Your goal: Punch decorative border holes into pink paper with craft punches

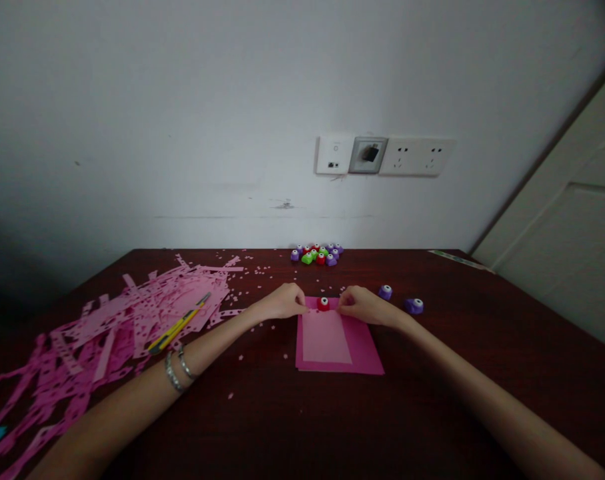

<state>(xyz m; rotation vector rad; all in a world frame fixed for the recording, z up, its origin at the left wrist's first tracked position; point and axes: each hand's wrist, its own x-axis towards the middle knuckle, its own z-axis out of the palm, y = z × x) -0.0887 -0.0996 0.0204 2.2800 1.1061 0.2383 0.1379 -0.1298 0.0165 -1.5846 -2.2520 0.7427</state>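
Observation:
A light pink sheet of paper (326, 340) lies over darker magenta paper (365, 350) on the dark table. At its far left corner, my left hand (285, 301) is closed, thumb and fingertips pinching the light sheet. My right hand (360, 305) pinches the far right corner the same way. Between the two hands, at the sheet's far edge, sits a small red craft punch (323, 305) with a white and black top. Whether the paper's edge is inside the punch is too small to tell.
Cut pink paper strips (107, 327) heap on the left, with a yellow utility knife (180, 325) on top. Several coloured punches (320, 255) cluster by the wall. Two purple punches, one nearer (414, 306) and one farther (385, 292), stand right. A patterned strip (460, 260) lies far right.

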